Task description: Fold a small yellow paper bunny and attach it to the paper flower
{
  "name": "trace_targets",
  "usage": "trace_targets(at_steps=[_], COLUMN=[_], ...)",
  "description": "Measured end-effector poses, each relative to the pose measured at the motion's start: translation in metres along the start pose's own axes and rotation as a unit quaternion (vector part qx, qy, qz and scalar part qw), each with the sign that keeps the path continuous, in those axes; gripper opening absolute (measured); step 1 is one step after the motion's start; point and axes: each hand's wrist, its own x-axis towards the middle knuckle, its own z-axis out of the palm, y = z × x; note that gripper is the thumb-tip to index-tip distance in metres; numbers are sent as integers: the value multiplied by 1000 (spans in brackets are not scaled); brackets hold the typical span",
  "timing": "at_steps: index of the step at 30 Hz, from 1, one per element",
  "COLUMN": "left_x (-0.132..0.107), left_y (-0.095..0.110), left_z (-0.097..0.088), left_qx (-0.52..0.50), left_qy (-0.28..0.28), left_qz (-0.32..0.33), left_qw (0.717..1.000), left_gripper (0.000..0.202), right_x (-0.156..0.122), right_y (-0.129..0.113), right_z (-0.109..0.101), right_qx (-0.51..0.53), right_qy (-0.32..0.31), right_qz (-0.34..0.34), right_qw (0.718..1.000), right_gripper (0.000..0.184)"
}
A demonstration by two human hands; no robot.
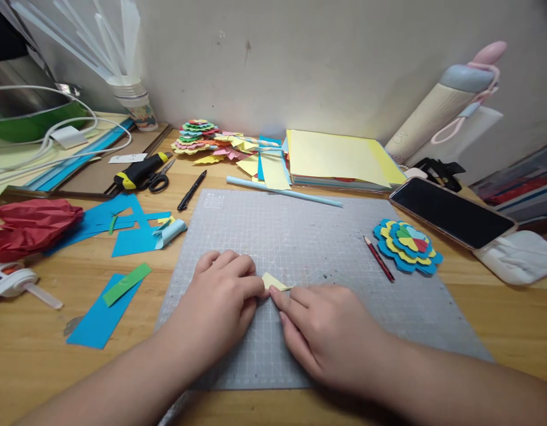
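Note:
A small pale yellow paper piece [273, 280] lies on the grey cutting mat [300, 236], pressed between both hands. My left hand [222, 302] has its fingers curled and pinches the paper's left edge. My right hand [327, 331] presses its fingertips on the paper's right side, fingers close together. A red pencil [379, 258] lies on the mat to the right, beside a layered blue, yellow and green paper flower [406, 245].
A phone [451, 212] lies at the right, a stack of yellow sheets [340, 158] behind the mat. Blue paper scraps [122, 231], a green strip [126, 284], scissors [160, 176], a black pen [191, 190] and crumpled red paper [31, 225] sit on the left. More paper flowers [198, 135] lie near the wall.

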Motion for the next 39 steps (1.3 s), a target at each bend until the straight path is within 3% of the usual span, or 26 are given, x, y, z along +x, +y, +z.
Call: trace_targets(at_steps=[11, 16, 19, 27, 39], left_x=[-1, -1, 0, -3, -13], left_y=[3, 3, 4, 10, 20], left_z=[0, -1, -1, 1, 1], left_qx=[-8, -9, -17, -51, 123], left_qy=[-4, -6, -5, 18, 48], left_qz=[-7, -6, -11, 0, 26], left_qw=[1000, 1000, 1000, 999, 991], left_gripper=[22, 22, 21, 21, 24], right_x=[1, -1, -1, 5, 6], right_y=[6, 6, 2, 5, 4], right_z=[-18, -13, -6, -8, -12], right_qx=[-73, -7, 10, 39, 35], right_qy=[-46, 37, 6, -46, -68], right_qz=[123, 76, 44, 58, 77], right_qw=[989, 996, 999, 997, 994], right_gripper=[35, 37, 39, 36, 36])
